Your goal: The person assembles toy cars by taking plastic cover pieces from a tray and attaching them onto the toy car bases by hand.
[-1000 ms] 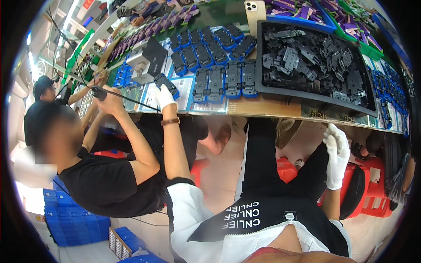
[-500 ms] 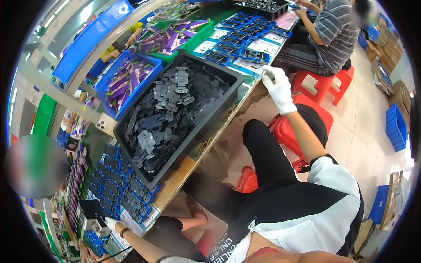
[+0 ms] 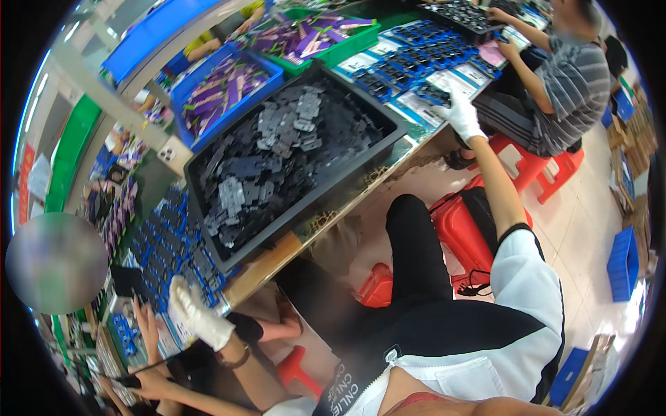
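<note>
Both my hands wear white gloves. My left hand lies on the rows of small blue trays at the table's near edge, fingers stretched over them. My right hand reaches far out to more blue trays and white sheets at the other end of the table. Its fingers curl down onto a tray, and what they grip is hidden. Between my hands stands a large black bin heaped with flat dark grey plastic parts.
A blue bin of purple pieces and a green bin stand behind the black one. A person in a striped shirt sits on a red stool beside my right hand. Another person's hands work by my left. Blue crates sit on the floor.
My right hand has risen from beside my leg to the table and reached further out along the blue trays. My head has turned, so the view has swung. My left hand stays on the trays.
</note>
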### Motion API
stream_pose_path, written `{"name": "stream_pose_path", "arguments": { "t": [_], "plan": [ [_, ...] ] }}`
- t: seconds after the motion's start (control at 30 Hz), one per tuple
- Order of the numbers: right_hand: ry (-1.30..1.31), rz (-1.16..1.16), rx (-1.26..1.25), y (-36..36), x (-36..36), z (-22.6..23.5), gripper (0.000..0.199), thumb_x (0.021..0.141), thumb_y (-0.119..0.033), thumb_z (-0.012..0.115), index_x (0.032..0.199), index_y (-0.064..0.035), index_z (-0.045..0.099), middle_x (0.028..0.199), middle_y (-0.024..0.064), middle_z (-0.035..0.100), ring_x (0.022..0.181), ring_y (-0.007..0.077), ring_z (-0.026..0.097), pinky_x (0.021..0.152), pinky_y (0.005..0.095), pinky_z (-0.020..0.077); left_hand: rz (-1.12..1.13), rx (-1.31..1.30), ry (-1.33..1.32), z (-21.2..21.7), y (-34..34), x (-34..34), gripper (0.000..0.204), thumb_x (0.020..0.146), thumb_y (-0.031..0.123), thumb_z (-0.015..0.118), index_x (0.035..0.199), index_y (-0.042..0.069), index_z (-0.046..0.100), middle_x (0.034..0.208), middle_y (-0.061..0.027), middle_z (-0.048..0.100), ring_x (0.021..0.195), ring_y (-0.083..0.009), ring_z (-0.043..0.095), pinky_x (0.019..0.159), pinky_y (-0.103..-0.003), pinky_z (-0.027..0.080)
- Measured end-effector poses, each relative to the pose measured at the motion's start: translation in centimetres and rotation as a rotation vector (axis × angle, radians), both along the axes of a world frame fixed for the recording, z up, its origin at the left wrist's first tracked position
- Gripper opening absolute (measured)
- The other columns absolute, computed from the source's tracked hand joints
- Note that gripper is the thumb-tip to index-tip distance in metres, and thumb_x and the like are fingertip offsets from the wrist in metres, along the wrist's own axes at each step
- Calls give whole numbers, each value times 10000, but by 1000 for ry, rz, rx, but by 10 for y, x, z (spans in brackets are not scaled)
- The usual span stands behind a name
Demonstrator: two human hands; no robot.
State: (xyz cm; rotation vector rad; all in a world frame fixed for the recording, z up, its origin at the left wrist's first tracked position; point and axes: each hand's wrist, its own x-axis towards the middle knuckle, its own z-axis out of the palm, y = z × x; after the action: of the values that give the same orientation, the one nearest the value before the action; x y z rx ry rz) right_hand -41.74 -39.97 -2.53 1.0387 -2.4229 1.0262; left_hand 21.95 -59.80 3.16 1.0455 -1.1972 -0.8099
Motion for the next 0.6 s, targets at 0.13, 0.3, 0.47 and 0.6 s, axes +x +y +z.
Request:
{"name": "stream_pose_path", "arguments": {
  "t": [0.13,0.3,0.47,0.6],
  "plan": [
    [126,-15,-23,25,28,33,861,755,-234,799,1477,-74,359,1370,230,533,1250,333,547,1018,370,436,-173,40,211,8,61,-78,298,1022,236,502,1222,20,552,1211,-122,586,1151,-220,555,998,-386,457],
    [92,196,2,23,148,110,823,740,-271,779,1444,-54,411,1255,223,605,1125,328,617,978,376,458,-660,302,660,-29,111,-151,428,1021,249,458,1386,25,452,1329,-150,549,1187,-288,559,1017,-417,460],
    [45,666,107,-6,271,117,814,705,-274,806,1399,-29,457,1234,216,606,1129,341,609,979,386,463,-1022,403,1205,-41,130,-200,652,997,519,372,1524,150,264,1479,-148,366,1306,-367,386,1109,-520,302],
    [-111,874,226,-30,332,108,867,716,-336,810,1429,-45,410,1166,232,603,1067,392,598,913,431,488,-669,512,1066,-34,126,-190,762,928,641,437,1509,158,335,1507,-97,382,1366,-328,334,1159,-531,194]
  ]
}}
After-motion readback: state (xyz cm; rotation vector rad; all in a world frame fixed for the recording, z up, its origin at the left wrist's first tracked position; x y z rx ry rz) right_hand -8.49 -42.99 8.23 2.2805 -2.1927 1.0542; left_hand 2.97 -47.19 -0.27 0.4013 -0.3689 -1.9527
